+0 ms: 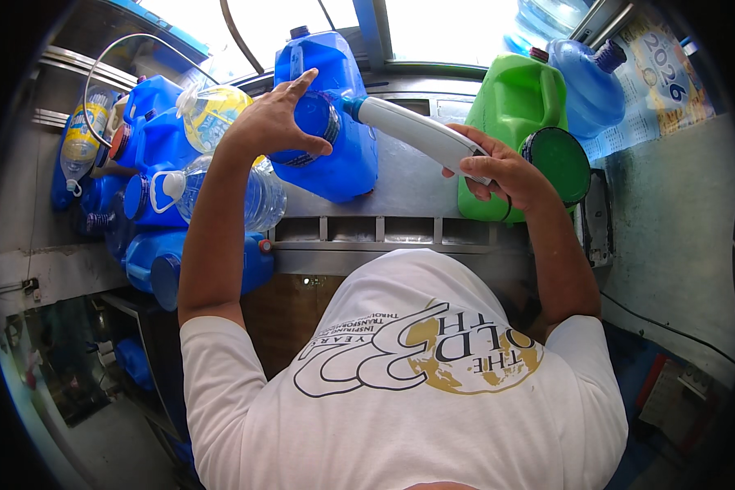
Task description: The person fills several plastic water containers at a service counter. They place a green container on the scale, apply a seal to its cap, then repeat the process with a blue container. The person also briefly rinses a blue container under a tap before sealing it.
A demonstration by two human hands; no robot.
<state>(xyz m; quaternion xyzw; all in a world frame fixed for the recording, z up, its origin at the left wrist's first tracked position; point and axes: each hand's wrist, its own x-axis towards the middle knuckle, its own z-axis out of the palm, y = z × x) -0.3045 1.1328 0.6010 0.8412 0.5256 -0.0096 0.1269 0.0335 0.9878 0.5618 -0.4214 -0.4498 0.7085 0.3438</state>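
A blue plastic water jug [352, 153] stands on the metal counter, its large round blue cap [314, 119] facing me. A printed band wraps the cap's rim. My left hand [275, 119] is spread around the cap, thumb below and fingers above; whether it touches is unclear. In my right hand [496, 162] is a slim white heat gun [419, 128]. Its blue nozzle [353, 108] points left at the cap's right edge, very close to the band. A green plastic jug [484, 128] with a dark green cap [557, 165] stands just behind my right hand.
Several blue jugs [165, 138] and clear bottles [236, 193] crowd the left. A round blue water bottle [582, 92] stands at the right rear, before a wall calendar [667, 67]. A slotted metal edge [380, 229] runs along the counter's front [410, 177]. Windows line the back.
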